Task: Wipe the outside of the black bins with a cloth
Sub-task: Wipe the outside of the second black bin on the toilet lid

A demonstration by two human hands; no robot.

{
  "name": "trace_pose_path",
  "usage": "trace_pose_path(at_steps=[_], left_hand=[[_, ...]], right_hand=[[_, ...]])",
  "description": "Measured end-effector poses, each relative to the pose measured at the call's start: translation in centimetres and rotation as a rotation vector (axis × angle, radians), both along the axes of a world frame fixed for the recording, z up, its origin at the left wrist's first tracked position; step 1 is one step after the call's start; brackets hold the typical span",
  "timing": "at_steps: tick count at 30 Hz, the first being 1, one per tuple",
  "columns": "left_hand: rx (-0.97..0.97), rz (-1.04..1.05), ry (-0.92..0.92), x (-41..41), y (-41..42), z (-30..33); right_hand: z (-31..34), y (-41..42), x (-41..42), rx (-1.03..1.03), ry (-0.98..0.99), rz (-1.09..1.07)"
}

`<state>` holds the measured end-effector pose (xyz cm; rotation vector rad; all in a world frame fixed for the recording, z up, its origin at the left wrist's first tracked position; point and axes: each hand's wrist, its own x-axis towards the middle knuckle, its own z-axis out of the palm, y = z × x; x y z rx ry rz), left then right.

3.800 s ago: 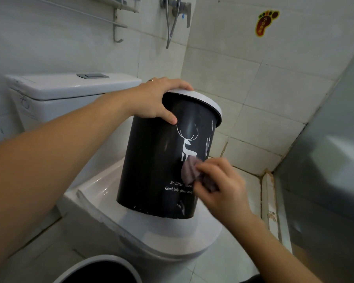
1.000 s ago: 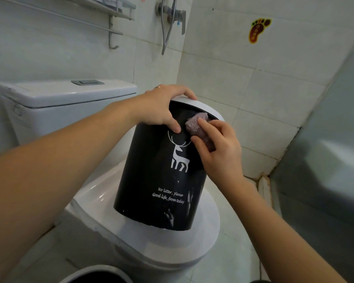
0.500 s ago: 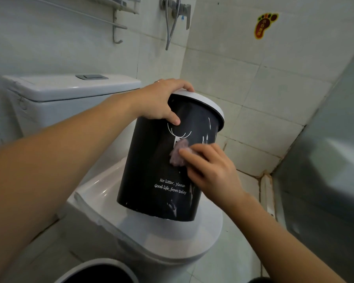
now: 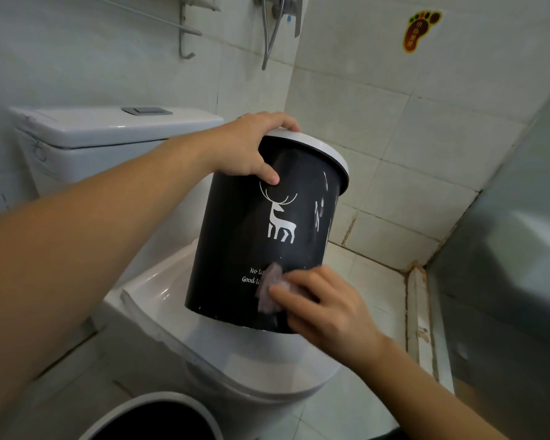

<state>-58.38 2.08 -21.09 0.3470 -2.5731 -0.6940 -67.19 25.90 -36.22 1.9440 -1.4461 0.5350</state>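
Covering part of the white lettering low on the black bin (image 4: 235, 236), the right hand (image 4: 327, 308) is pressing a crumpled purplish cloth (image 4: 269, 292) against the wall with curled fingers. Sitting tilted on the closed toilet lid (image 4: 267, 360), the bin is showing 1 white deer and pale smears, while the left hand (image 4: 248, 150) is gripping its grey rim. A second bin (image 4: 150, 417) is being cut off at the bottom edge.

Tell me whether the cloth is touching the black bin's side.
Touching. The head view shows the right hand pressing the cloth flat against the black bin, covering part of its lettering, no gap.
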Motion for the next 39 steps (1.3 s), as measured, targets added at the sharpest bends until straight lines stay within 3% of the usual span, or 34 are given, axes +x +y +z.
trace_pose_path(at_steps=[5,13,19,26,32,39], left_hand=[[0.003,0.003,-0.008,0.1,0.0,0.1],[0.045,-0.008,-0.006,0.3,-0.4,0.1],[0.046,0.005,-0.001,0.4,-0.2,0.1],[0.055,0.006,-0.002,0.5,-0.2,0.1],[0.061,0.022,-0.021,0.7,-0.1,0.3],[-0.222,0.155,-0.073,-1.0,2.1,0.6]], right_hand=[[0.8,-0.8,-0.1,-0.12,-0.162,-0.13],[-1.4,1.7,0.6,0.083,0.046,0.025],[0.2,0.0,0.4,-0.075,-0.083,-0.133],[-1.4,2.0,0.6,0.084,0.067,-0.007],[-1.6,1.6,-0.7,-0.043,-0.068,-0.145],[-2.5,1.5,-0.8,-0.077,-0.116,-0.101]])
